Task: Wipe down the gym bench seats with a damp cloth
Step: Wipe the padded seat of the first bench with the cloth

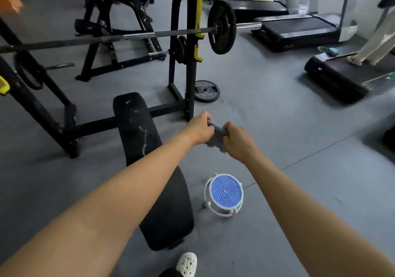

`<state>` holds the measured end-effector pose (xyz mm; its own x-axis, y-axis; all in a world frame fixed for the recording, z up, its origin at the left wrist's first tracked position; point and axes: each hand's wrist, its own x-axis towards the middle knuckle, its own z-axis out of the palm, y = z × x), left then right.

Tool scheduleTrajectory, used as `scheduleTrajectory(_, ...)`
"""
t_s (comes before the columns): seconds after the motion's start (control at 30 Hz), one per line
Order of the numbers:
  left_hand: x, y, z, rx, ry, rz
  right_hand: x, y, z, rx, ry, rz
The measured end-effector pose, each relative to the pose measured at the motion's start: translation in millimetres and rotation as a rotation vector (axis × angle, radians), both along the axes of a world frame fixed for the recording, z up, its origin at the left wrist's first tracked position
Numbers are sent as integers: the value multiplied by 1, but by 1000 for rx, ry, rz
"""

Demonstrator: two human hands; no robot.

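Floor weight plate [207, 90]: "TECHNOGYM", "10", partly blurred.

Grey floor [277, 127] under me: the black bench [136, 127] stands here, a weight plate [207, 91] lies flat by the rack foot [175, 92], a blue-topped bucket [224, 193], I think, beside the bench.

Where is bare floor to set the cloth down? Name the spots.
The widest bare floor lies right of the bench, bordered by the weight plate, bucket and treadmill. Another patch lies left of the bench, nearer than the rack. It is crowded around the rack's legs.
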<state>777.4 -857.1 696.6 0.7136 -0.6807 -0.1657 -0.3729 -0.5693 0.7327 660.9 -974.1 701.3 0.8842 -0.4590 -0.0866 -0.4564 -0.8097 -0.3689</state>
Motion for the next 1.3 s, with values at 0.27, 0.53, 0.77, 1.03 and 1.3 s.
scheduleTrajectory(0.27, 77, -43, -14, -68, 29, 236, 105, -56, -10, 228, -54, 102)
scheduleTrajectory(0.53, 121, -48, -53, -134, 9, 595, 199, -90, -49, 364, -18, 378)
scheduleTrajectory(0.77, 158, -19, -80, -138, 4, 838, 275, -64, -70, 270, 26, 633)
scheduleTrajectory(1.03, 226, 4, -126, -137, 73, 909, 352, -34, -109, 227, 135, 652)
scheduleTrajectory(1.3, 262, 28, -221, 32, 124, 1114, 420, -10, -191, 233, 213, 638)
